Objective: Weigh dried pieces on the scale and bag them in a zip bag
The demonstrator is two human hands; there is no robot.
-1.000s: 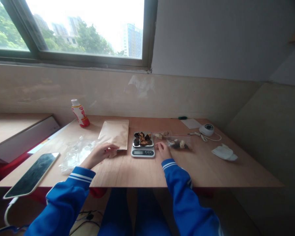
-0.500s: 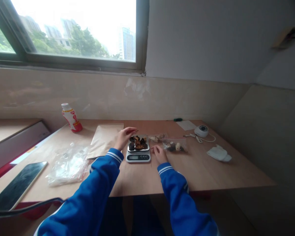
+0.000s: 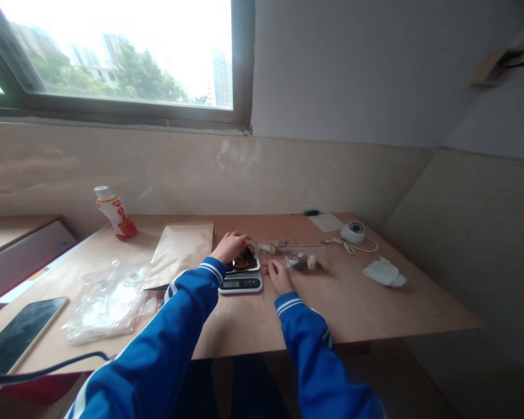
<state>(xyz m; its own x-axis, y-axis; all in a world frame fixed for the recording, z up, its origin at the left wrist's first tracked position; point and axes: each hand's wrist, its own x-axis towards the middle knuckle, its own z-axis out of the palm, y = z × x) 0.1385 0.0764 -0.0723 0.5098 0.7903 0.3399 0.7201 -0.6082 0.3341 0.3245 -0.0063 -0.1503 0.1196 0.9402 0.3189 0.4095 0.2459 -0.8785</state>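
Dried brown pieces lie on the digital scale, between the table's near and far edges. Left hand curls over them, right hand curls beside the scale; whether either pinches anything, I cannot tell.

Both sleeves blue w/ 2 white stripes per cuff, dk. blue trousers.

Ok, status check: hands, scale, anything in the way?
Left hand over the scale, grip unclear. Right hand beside it, grip unclear. Dried pieces on the scale, partly hidden by left hand. Bags close by on the right.
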